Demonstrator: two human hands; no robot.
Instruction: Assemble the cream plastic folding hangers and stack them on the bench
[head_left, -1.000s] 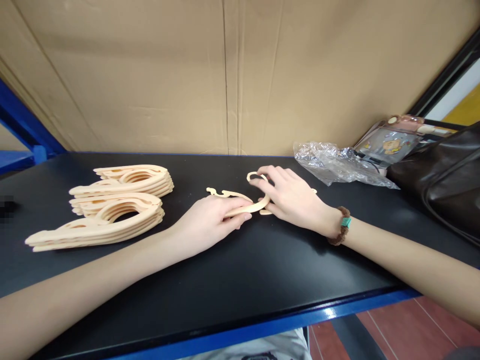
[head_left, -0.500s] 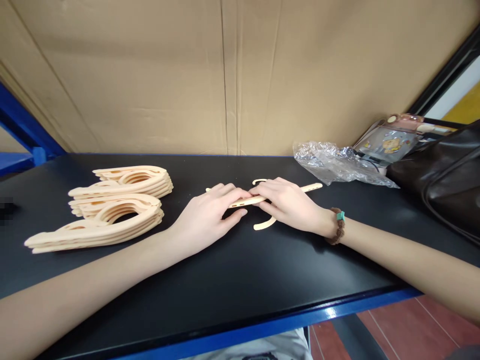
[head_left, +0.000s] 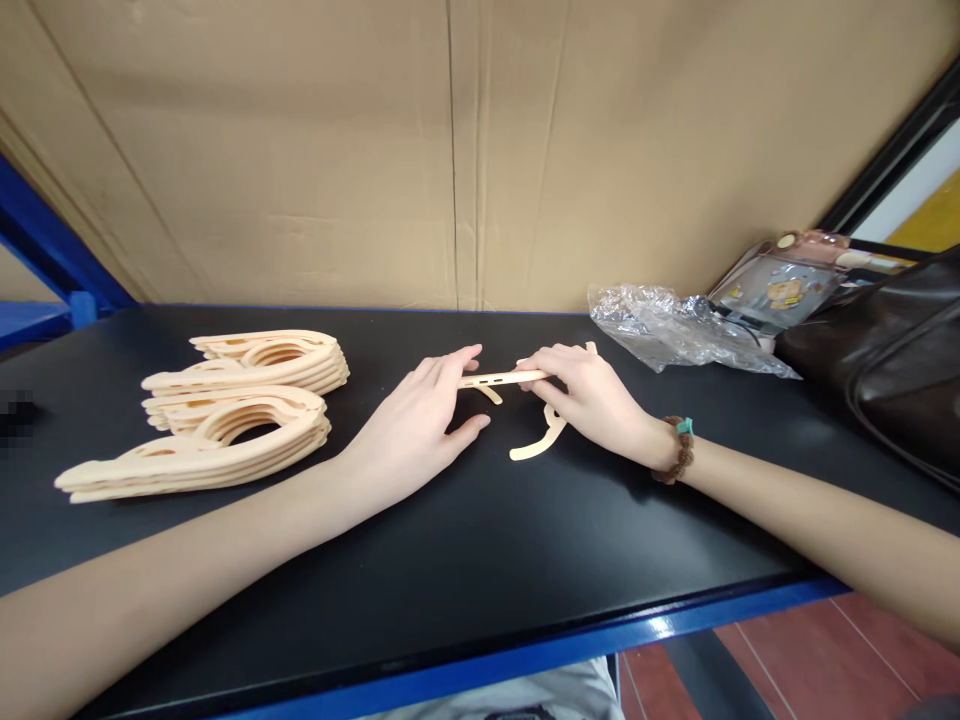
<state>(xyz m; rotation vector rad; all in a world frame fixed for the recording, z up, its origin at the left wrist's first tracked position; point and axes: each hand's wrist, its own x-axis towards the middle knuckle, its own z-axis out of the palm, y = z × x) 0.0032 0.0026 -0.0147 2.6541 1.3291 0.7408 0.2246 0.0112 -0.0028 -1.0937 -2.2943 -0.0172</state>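
Note:
Between my hands is a cream folding hanger, its slotted bar (head_left: 502, 379) stretching from one hand to the other. My left hand (head_left: 416, 415) has its fingers over the bar's left end, the thumb standing apart below. A short curved piece (head_left: 491, 394) pokes out by these fingers. My right hand (head_left: 589, 390) is closed on the other end, hiding much of it. Beneath that palm a curved hook-like piece (head_left: 536, 447) sticks out toward me, and a slim tip (head_left: 591, 348) shows behind the knuckles.
On the left lie two stacks of matching cream hangers, a far stack (head_left: 300, 365) and a near stack (head_left: 195, 465). Crumpled clear plastic (head_left: 667, 325), a printed pouch (head_left: 780, 290) and a dark bag (head_left: 885, 350) occupy the right. Cardboard (head_left: 337, 150) walls the back of the black table (head_left: 450, 600).
My hands have moved slightly apart, uncovering more of the slotted bar. The bar now lies more level, and a curved piece has come into sight beside my left fingers.

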